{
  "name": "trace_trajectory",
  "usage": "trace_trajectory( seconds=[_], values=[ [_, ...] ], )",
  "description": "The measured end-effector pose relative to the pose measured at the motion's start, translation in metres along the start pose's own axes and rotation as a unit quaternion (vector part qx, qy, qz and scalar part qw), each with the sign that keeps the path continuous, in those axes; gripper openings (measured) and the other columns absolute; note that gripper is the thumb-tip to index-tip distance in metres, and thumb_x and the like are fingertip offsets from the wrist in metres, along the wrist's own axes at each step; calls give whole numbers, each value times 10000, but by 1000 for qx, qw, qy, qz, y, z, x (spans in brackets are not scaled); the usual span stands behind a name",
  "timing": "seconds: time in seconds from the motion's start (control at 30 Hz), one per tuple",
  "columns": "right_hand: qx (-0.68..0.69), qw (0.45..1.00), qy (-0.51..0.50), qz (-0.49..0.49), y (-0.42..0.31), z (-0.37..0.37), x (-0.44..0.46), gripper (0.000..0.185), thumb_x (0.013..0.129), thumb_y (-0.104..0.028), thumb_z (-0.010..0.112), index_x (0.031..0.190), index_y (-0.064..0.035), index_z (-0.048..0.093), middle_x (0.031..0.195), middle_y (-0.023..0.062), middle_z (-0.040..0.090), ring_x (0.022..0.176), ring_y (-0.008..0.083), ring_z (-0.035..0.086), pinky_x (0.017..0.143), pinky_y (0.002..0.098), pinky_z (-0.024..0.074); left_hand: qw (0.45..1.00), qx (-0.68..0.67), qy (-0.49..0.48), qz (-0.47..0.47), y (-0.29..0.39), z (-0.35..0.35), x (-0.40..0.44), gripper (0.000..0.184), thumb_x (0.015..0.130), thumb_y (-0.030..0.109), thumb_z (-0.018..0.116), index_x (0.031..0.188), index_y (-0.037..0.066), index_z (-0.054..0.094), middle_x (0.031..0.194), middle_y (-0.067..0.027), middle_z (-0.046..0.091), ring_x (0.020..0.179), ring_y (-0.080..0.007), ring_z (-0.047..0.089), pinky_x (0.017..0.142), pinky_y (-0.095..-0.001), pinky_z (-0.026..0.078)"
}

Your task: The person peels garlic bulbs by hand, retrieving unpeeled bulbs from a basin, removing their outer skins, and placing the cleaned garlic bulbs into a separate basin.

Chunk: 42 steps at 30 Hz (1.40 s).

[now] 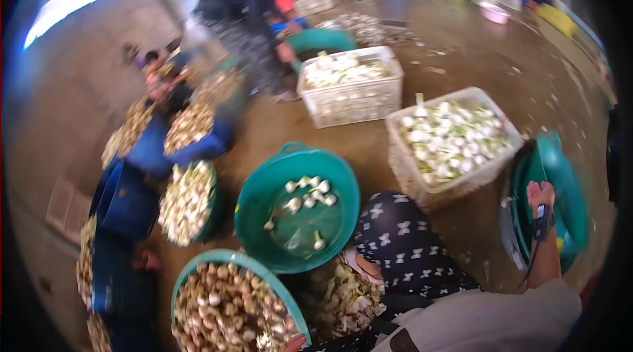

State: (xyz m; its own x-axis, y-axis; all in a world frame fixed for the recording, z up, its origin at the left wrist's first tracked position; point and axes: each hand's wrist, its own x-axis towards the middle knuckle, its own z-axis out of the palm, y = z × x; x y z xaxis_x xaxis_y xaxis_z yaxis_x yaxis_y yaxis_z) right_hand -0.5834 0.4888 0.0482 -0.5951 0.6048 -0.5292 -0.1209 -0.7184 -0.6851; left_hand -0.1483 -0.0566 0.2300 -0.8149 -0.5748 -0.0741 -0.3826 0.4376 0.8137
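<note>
At the right, my right hand (541,195), with a dark band on its wrist, is curled at the rim of a green basin (568,184). This basin is tilted and seems stacked with another tub. Only a few fingers of my left hand (295,344) show at the bottom edge, by the rim of a round basin (186,271). That basin is full of brownish unpeeled bulbs (227,306) like garlic or onions. Before me stands a wide green basin (245,220) with several white trimmed bulbs (310,193) inside. Pale peelings (353,299) lie near my foot.
Two white crates (349,104) (422,177) hold white bulbs. Blue tubs (119,273) and a green tub of bulbs (184,207) line the left. Another person (244,9) bends over a green basin (320,40) behind. The floor (475,65) looks wet.
</note>
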Motion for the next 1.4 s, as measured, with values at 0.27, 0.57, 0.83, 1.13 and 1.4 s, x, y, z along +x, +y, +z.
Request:
trace_trajectory(
  seconds=[0.27, 0.57, 0.83, 1.13, 1.4],
  values=[
    [-125, 686, -655, 293, 262, 233, -381, 234, 812, -86, 490, 1045, -92, 499, 726, -14, 470, 636, 112, 460, 572, 277, 403, 921, -239, 260, -165, 18, 61, -51, 403, 832, 225, 619, 1113, -42, 512, 1039, -123, 591, 962, -198, 550, 858, -307, 416],
    [-744, -20, -643, -184, 525, 29, -418, 739, 843, -617, 287, 1199, 1, 482, 1190, 200, 523, 1122, 324, 487, 960, 381, 354, 706, -392, 584, -79, -26, 46, -58, 222, 865, 154, 535, 1035, 14, 507, 973, -128, 585, 869, -214, 589, 713, -288, 487],
    [-514, -287, -751, -300, 471, 14, -513, 461, 790, -505, 516, 837, -71, 661, 820, 114, 649, 766, 307, 618, 655, 396, 486, 545, -502, 622, -255, -197, 66, -94, 130, 882, 210, 527, 927, 88, 536, 866, -42, 598, 748, -153, 578, 622, -268, 455],
    [-519, -142, -802, -257, 614, -185, -612, 169, 741, -244, 575, 808, -113, 658, 854, 66, 652, 941, 274, 546, 802, 416, 393, 674, -350, 522, -388, -274, 83, -90, 173, 859, 145, 562, 987, 30, 539, 873, -16, 578, 754, -82, 545, 588, -202, 437],
    [-379, 75, -839, 382, 433, -218, -649, 694, 860, -147, 543, 1385, -23, 107, 1334, 184, 371, 917, 194, 555, 782, 323, 472, 491, -677, 530, -143, -243, 68, -81, 715, 867, 640, 189, 1352, 120, 271, 1331, -132, 365, 1186, -266, 407, 987, -411, 330]
  ],
)
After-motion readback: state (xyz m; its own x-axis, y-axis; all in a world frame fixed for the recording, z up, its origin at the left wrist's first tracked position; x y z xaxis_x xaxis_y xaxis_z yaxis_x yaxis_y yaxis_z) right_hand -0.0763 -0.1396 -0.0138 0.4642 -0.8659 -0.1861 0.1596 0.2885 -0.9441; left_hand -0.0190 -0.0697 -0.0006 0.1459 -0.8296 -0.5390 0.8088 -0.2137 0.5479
